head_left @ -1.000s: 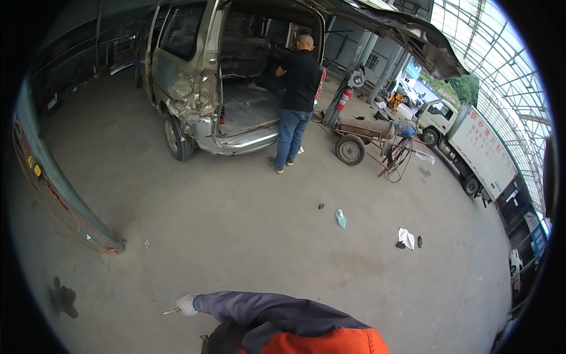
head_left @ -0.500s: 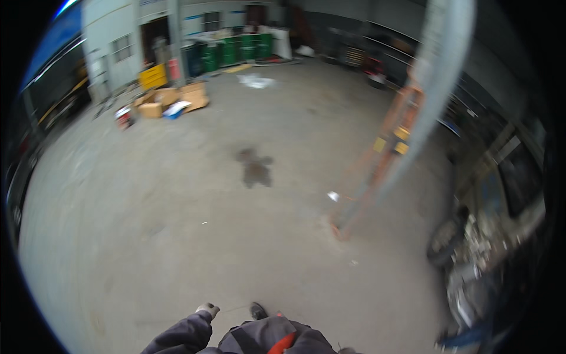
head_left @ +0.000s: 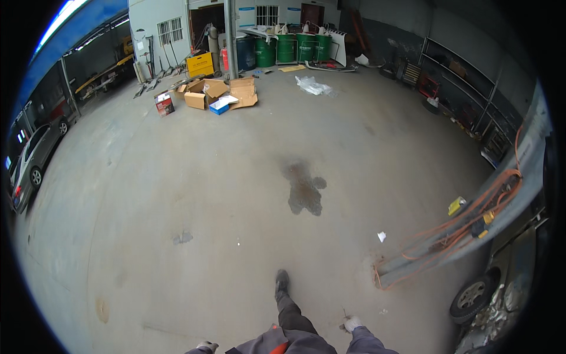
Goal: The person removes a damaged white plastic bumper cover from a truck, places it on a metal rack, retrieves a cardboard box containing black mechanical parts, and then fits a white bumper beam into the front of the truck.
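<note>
My left hand [head_left: 207, 345], in a pale work glove, hangs low at the bottom edge beside my dark jacket. Its fingers look curled, and nothing shows in them. To the right of my leg, my right hand [head_left: 352, 323], gloved too, is closed on a thin dark rod-like thing [head_left: 345, 312]. One slim end sticks out beyond the fingers; its kind is too small to make out. Neither hand touches anything around it. My dark shoe [head_left: 282, 282] is stretched forward on the concrete floor [head_left: 230, 200].
Ahead lies a dark wet stain [head_left: 305, 190]. A post wrapped in orange cable [head_left: 501, 197] stands right, near a damaged car's wheel [head_left: 473, 298]. Cardboard boxes [head_left: 203, 94], clear plastic film [head_left: 314, 86] and green drums [head_left: 286, 48] are farther off. A grey car [head_left: 38, 154] stands left.
My view has turned left, so the boxes, stain and post sit farther right. My right hand has come into view; my left hand has sunk toward the lower edge. One foot has come forward.
</note>
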A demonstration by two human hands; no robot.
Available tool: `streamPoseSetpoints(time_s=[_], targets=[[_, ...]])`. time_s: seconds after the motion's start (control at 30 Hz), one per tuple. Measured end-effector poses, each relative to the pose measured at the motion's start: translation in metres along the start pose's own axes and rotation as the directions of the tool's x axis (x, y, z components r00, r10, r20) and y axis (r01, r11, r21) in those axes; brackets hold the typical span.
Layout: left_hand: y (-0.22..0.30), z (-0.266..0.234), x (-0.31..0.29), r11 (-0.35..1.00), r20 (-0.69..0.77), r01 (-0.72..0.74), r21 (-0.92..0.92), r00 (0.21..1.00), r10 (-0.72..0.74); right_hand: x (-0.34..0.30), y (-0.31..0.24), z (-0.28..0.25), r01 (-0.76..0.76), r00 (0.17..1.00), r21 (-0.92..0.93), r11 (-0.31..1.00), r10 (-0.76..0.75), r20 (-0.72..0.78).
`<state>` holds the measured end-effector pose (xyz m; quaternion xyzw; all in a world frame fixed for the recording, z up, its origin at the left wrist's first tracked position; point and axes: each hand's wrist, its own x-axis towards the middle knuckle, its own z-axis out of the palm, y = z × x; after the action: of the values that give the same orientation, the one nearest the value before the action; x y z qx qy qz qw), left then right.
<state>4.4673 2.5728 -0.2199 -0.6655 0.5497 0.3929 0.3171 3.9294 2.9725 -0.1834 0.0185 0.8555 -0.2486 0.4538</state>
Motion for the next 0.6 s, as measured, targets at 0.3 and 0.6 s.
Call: streamPoseSetpoints(time_s=[0.3, 0.6], targets=[[0.24, -0.178, 0.016, 0.797, -0.275, -0.229, -0.558, 0.958, 0.082, 0.231, -0.164, 0.003, 0.263, 0.95, -0.627, 0.733, -0.086, 0.299], [0.323, -0.225, 0.11, 0.918, 0.069, 0.161, -0.362, 0.987, -0.146, 0.272, -0.697, -0.035, 0.466, 0.884, -0.376, 0.801, -0.401, 0.241]])
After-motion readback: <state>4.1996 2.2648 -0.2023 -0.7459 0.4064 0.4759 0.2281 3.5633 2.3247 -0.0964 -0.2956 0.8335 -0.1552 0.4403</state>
